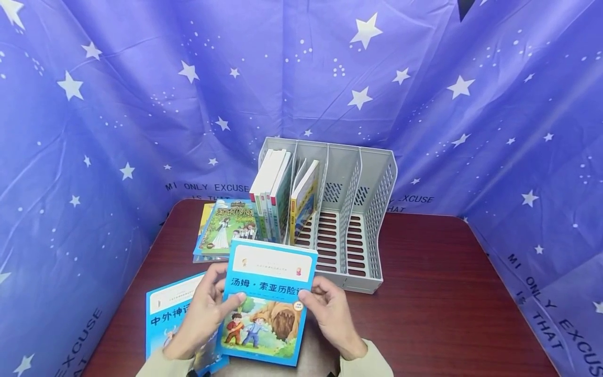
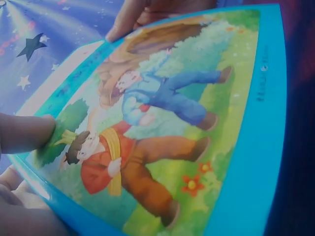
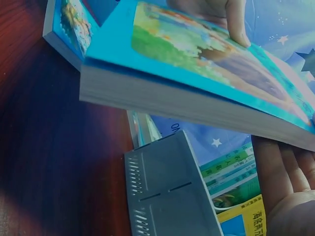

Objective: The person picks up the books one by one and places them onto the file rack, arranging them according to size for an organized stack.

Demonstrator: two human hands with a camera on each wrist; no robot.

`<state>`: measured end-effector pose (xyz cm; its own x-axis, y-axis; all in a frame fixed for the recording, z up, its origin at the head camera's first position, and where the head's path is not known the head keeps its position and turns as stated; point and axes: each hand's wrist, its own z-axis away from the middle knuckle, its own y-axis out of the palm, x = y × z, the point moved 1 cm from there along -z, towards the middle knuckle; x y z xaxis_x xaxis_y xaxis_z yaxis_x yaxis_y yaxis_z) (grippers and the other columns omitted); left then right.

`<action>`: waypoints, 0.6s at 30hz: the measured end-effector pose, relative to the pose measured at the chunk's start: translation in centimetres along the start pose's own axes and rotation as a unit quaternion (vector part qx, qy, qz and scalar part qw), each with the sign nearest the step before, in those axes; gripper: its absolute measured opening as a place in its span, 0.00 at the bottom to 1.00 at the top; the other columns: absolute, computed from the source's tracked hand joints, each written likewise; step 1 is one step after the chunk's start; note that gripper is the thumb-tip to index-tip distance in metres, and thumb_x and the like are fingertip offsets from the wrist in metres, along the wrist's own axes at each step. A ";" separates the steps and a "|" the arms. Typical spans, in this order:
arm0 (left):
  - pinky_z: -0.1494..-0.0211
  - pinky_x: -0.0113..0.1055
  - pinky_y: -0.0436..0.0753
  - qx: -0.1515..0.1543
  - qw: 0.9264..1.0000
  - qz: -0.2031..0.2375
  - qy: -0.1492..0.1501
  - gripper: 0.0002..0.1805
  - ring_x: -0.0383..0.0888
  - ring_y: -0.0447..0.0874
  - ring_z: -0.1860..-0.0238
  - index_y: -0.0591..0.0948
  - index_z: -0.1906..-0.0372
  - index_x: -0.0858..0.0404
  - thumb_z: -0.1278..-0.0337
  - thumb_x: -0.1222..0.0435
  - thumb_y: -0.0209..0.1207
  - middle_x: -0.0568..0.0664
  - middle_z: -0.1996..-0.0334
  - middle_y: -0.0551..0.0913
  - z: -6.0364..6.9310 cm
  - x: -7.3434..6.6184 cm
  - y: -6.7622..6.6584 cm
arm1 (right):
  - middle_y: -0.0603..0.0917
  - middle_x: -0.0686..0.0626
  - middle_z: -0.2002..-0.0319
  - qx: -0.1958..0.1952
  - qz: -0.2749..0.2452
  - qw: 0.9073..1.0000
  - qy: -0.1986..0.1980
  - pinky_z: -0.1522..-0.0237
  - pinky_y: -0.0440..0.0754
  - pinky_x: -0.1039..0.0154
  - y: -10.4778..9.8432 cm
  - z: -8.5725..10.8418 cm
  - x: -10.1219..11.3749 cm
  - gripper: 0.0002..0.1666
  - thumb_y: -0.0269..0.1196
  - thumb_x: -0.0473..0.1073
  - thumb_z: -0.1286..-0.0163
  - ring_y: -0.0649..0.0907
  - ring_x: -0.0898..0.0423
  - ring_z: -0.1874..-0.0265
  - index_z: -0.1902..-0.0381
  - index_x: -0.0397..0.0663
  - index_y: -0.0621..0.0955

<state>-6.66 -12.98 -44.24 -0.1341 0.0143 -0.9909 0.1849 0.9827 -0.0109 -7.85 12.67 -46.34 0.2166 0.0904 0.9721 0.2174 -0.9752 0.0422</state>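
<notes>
Both hands hold a blue-bordered paperback book [image 1: 264,324] upright-tilted in front of the body, its cover with two cartoon children facing up. My left hand [image 1: 205,309] grips its left edge, thumb on the cover and fingers behind. At the right edge, my right hand [image 1: 332,314] pinches it the same way; in the right wrist view the fingers [image 3: 273,172] lie under the thick page block. A second blue book [image 1: 157,324] lies flat on the table, partly hidden by the left forearm. Beyond the held book stands a grey file rack [image 1: 377,280].
White-paged books [image 1: 267,175] stand in the rack's leftmost slot, and a yellow-spined book [image 1: 303,201] leans in the second. Left of the rack lies a stack of picture books [image 1: 226,230]. The dark red table [image 1: 438,303] extends right; a starry blue curtain [image 1: 330,78] surrounds it.
</notes>
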 end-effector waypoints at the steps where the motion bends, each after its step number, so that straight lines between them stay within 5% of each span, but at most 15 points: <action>1: 0.60 0.37 0.85 0.003 1.000 0.004 -0.005 0.28 0.42 0.87 0.54 0.63 0.37 0.65 0.39 0.73 0.62 0.50 0.49 0.85 -0.1 0.0 0.0 | 0.87 0.44 0.68 -0.001 0.006 1.000 -0.005 0.65 0.85 0.66 -0.1 0.0 0.1 0.08 0.61 0.30 0.32 0.85 0.64 0.70 0.59 0.26 0.78; 5: 0.62 0.35 0.84 0.009 1.000 0.001 -0.019 0.28 0.43 0.86 0.57 0.64 0.38 0.63 0.38 0.71 0.63 0.56 0.47 0.83 -0.6 0.1 0.0 | 0.87 0.41 0.69 -0.002 0.023 0.999 -0.031 0.68 0.86 0.64 -0.3 0.2 0.6 0.06 0.61 0.29 0.32 0.84 0.65 0.72 0.60 0.27 0.79; 11: 0.68 0.32 0.80 0.001 1.000 -0.027 -0.006 0.29 0.38 0.83 0.66 0.65 0.36 0.62 0.39 0.72 0.63 0.60 0.48 0.82 -0.9 0.2 0.6 | 0.85 0.55 0.70 -0.033 0.045 0.995 -0.080 0.75 0.79 0.70 -0.4 0.5 1.5 0.04 0.61 0.26 0.34 0.81 0.67 0.76 0.61 0.31 0.80; 15: 0.48 0.36 0.84 -0.039 0.996 -0.076 -0.002 0.32 0.40 0.81 0.50 0.65 0.33 0.62 0.40 0.70 0.65 0.57 0.44 0.79 -0.8 -0.3 1.3 | 0.84 0.57 0.69 -0.060 0.047 0.991 -0.109 0.76 0.78 0.71 -0.3 0.7 2.2 0.06 0.61 0.23 0.36 0.81 0.66 0.76 0.61 0.32 0.79; 18: 0.35 0.32 0.76 -0.098 0.984 -0.134 0.067 0.32 0.42 0.77 0.40 0.68 0.35 0.63 0.43 0.72 0.67 0.54 0.42 0.77 -0.6 -0.8 1.9 | 0.85 0.57 0.69 -0.083 0.047 0.988 -0.125 0.77 0.77 0.71 -0.2 0.7 2.9 0.07 0.61 0.21 0.37 0.82 0.66 0.76 0.63 0.32 0.79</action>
<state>-6.77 -10.99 -43.43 -0.2817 -0.2391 -0.9292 -0.0641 0.9710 -0.2304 -6.60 13.25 -43.70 0.4615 0.0254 0.8868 0.0302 -0.9995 0.0130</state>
